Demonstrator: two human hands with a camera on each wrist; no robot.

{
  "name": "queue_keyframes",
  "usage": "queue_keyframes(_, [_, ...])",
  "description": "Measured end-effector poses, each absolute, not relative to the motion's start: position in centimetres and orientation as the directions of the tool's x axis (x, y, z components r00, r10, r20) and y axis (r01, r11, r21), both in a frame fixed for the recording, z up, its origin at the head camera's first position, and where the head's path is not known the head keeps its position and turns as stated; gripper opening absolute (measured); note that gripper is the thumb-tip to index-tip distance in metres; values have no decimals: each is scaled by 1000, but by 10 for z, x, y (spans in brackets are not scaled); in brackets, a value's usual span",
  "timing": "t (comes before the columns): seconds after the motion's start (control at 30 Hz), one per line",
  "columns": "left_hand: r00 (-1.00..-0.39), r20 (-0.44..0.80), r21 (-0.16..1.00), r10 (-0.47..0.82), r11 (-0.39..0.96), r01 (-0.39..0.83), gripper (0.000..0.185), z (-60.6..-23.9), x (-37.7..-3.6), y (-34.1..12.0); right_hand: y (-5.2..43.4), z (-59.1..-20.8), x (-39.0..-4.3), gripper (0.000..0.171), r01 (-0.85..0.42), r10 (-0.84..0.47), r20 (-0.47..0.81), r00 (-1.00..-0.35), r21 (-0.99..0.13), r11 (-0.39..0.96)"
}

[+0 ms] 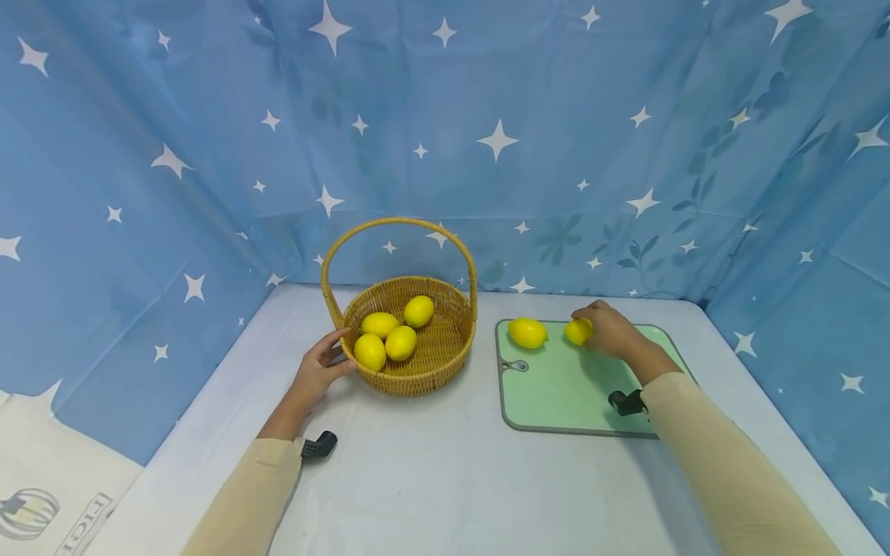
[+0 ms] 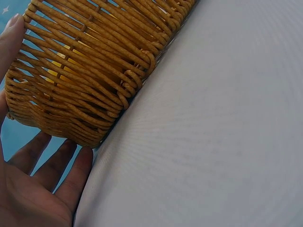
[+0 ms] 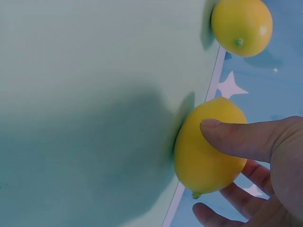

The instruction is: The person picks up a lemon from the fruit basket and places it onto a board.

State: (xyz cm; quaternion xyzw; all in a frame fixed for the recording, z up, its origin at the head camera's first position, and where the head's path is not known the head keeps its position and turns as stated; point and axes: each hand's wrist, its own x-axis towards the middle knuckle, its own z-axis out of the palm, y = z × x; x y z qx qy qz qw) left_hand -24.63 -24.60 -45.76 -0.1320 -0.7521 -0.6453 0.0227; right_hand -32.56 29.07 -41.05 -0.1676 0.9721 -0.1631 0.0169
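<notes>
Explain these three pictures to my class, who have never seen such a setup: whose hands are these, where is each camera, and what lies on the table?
No machine here: a person works with bare hands. The wide picture comes from a head camera; the other two from cameras on each wrist. On the table stand a wicker basket holding four lemons and a green cutting board with two more. The left hand rests against the basket's side, fingers straight. The right hand has its grip on one lemon at the board's far edge; the other lemon lies free.
</notes>
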Motion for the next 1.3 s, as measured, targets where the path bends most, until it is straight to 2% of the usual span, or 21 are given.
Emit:
queue_keyframes(0.37, [-960,218,964,175,115,240,67,-459,-247,-246,288,-406,-329,59,-294,-315,-11,-949,-327,898])
queue_keyframes(0.63, [-959,221,963,177,114,243,66,-459,-248,-246,280,-395,-326,54,-327,-336,21,-941,-303,895])
queue_keyframes(1.07, [-962,213,966,171,108,233,67,-458,-250,-249,209,-363,-297,45,-488,-467,144,-873,-298,820])
queue_keyframes(1.3, [-965,200,970,169,106,219,67,-458,-248,-247,172,-358,-287,40,-552,-523,179,-833,-312,773])
